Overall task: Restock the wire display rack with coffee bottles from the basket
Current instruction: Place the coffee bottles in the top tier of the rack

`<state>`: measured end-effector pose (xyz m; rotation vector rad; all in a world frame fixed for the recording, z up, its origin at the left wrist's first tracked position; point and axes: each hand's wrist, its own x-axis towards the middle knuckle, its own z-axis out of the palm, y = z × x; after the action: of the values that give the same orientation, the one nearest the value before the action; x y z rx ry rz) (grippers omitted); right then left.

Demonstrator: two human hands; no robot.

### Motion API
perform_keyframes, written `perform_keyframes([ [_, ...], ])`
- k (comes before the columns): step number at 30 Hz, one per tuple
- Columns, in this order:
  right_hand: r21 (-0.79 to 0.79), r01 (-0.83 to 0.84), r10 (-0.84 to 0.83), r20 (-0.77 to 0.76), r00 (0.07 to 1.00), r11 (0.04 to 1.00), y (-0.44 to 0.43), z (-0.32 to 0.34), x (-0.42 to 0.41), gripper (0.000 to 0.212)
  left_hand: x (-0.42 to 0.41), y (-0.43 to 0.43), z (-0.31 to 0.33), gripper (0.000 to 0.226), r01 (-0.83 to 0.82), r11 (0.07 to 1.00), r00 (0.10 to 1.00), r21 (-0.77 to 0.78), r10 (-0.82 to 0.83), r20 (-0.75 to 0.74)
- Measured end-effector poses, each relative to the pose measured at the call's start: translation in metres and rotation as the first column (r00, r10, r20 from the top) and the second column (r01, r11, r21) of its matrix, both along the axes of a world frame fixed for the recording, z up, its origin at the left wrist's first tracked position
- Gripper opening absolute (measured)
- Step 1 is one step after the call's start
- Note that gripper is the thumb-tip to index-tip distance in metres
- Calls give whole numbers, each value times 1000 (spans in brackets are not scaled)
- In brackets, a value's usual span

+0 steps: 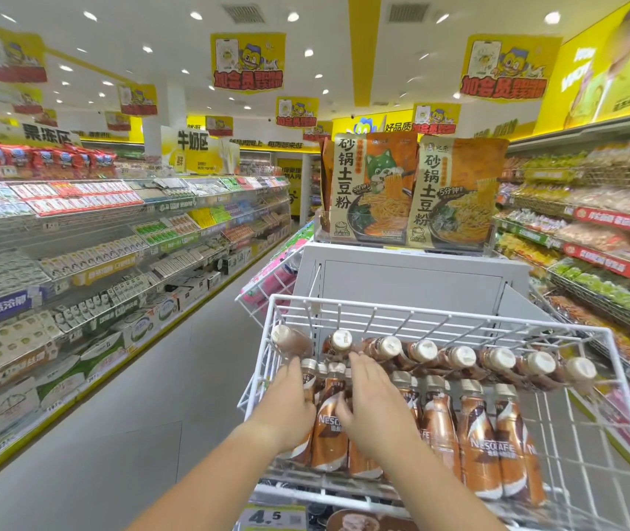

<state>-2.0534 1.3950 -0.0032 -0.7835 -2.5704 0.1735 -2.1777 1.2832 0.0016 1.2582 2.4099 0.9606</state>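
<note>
A white wire display rack point(439, 319) hangs in front of me and holds brown Nescafe coffee bottles. A back row of bottles point(459, 357) lies with cream caps toward me. A front row of bottles point(478, 446) leans upright. Both hands are inside the rack at its left end. My left hand point(292, 404) wraps over the leftmost front bottle point(295, 453). My right hand point(376, 404) lies with straight fingers over the bottles beside it, its thumb touching a front bottle point(328, 435). The basket is out of view.
A price tag reading 4.5 point(267, 517) sits under the rack. Above the rack a white end unit carries noodle packs point(413, 189). Another wire rack with pink packs point(271, 281) hangs to the left. Stocked shelves point(76, 243) line the grey-floored aisle; snack shelves point(593, 239) stand right.
</note>
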Motion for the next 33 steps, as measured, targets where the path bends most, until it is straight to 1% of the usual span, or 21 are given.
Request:
perform_keyframes([
  [2,116,16,-32,135,990,993,-5,-2,3,76,0,-4,-5,74,50,995,985,-82,-63,-163],
  [4,190,14,-56,217,975,982,-9,-4,7,78,0,-6,-9,74,86,984,948,-154,-128,-292],
  [7,223,36,-91,242,966,974,-15,-6,16,81,5,-14,-11,73,65,959,862,-275,-192,-469],
  [9,226,50,-106,242,964,973,-20,-8,26,82,11,-24,-11,71,25,953,791,-303,-205,-577],
  [11,218,52,-106,241,965,974,-25,-9,39,83,21,-36,-10,70,-4,954,743,-301,-199,-639],
  [15,210,16,-66,231,971,978,-38,-11,72,84,54,-63,-5,70,-79,949,700,-305,-165,-694],
  [19,213,-25,-18,202,979,977,-50,-14,116,84,97,-82,-3,70,-159,936,705,-316,-116,-700],
  [22,208,-55,13,194,981,977,-58,-24,153,84,133,-92,-8,72,-200,933,679,-299,-88,-729],
  [28,213,-85,34,232,972,973,-75,-58,209,83,192,-116,-44,73,-235,930,694,-283,-44,-719],
  [30,218,-100,38,272,962,971,-82,-69,223,84,205,-126,-62,73,-239,922,700,-304,-53,-712],
  [33,213,-99,38,275,961,972,-94,-86,241,83,218,-140,-90,73,-232,911,713,-340,-79,-697],
])
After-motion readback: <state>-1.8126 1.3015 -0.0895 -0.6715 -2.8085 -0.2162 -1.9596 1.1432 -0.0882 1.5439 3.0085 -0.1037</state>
